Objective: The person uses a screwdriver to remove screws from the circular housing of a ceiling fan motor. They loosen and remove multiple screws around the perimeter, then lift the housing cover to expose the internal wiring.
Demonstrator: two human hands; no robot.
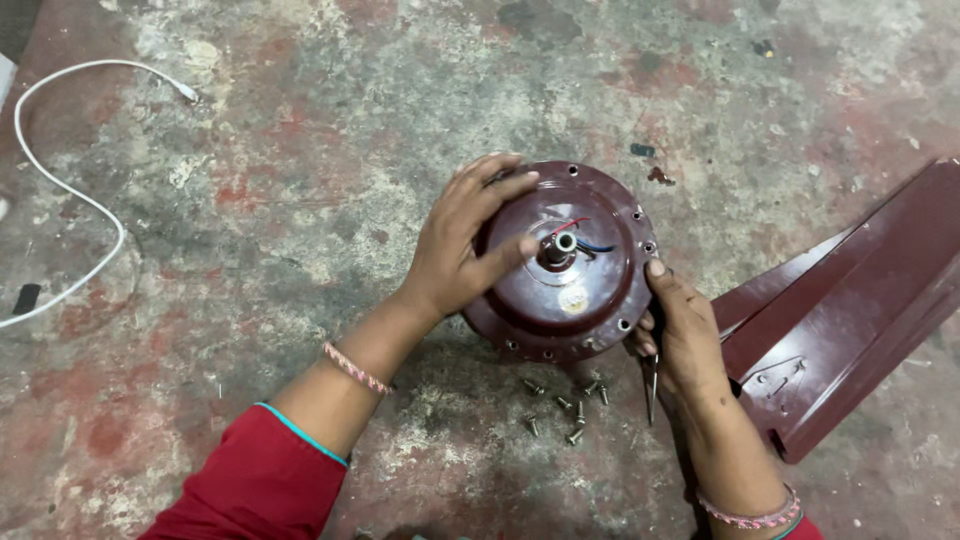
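A round maroon ceiling-fan motor housing (585, 290) lies on the worn concrete floor, with a central shaft (561, 243) and red and blue wires coming out of it. My left hand (463, 240) rests spread over the housing's left top, thumb near the shaft. My right hand (678, 325) presses against the housing's right rim, thumb on the edge, and holds a thin pointed metal tool (650, 388) that points down at the floor.
Several loose screws (570, 405) lie on the floor just in front of the housing. Maroon fan blades (850, 320) lie to the right. A white cable (70, 180) loops at the far left, beside a small black object (25, 298).
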